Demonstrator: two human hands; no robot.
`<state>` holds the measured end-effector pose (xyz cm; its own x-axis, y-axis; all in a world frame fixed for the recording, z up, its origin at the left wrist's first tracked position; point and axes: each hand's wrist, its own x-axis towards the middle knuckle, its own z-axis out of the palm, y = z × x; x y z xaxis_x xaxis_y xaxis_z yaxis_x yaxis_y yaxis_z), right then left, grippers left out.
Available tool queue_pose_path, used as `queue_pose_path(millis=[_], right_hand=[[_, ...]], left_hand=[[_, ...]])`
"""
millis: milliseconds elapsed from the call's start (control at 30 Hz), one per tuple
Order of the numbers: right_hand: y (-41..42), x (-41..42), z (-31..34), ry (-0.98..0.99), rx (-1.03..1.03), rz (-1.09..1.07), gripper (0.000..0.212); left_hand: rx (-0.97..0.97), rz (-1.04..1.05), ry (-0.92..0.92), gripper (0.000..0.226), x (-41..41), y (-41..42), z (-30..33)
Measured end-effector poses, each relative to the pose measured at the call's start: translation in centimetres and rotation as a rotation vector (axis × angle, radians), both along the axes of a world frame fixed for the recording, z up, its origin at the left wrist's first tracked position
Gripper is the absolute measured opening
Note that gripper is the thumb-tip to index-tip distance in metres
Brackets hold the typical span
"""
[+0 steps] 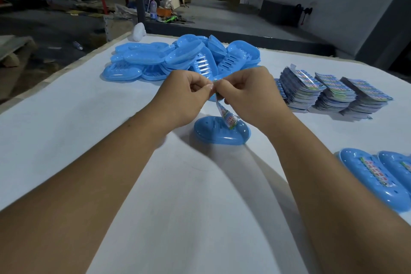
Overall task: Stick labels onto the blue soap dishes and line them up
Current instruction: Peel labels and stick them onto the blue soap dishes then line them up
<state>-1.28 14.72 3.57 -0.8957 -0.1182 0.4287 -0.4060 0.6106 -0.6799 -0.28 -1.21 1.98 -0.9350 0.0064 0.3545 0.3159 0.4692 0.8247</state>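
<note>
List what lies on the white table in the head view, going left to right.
Pile of unlabeled blue soap dishes → left hand → label pinched by both hands, above a single soap dish → right hand → stacks of labels → labeled soap dishes at the right edge.

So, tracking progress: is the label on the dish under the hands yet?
Not yet: the label hangs from both hands' fingers above the dish.

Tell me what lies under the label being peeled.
A single blue soap dish sits on the white table directly below the dangling label. Both hands cover the label's top end.
</note>
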Motion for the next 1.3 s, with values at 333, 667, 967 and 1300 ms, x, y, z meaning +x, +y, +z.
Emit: queue_pose_path(millis=[333, 667, 967, 1300], right_hand=[[-0.5, 0.4, 0.3, 0.12, 0.204, -0.09, 0.03], [0.5, -0.7, -0.1, -0.066, -0.033, -0.063, 0.03], [1.0, -1.1, -0.4, -0.282, -0.35, -0.066, 0.025], [1.6, -0.7, -0.2, -0.432, -0.435, -0.172, 0.016]], left_hand=[[-0.076, 0.026, 0.062, 0.014, -0.2, 0.1, -0.2], [-0.002, 0.129, -0.071, 0.025, -0.3, 0.0, -0.1], [0.112, 0.192, -0.228, 0.024, -1.0, -0.6, -0.2], [-0.461, 0.28, -0.264, 0.024, -2.0, -2.1, 0.2]])
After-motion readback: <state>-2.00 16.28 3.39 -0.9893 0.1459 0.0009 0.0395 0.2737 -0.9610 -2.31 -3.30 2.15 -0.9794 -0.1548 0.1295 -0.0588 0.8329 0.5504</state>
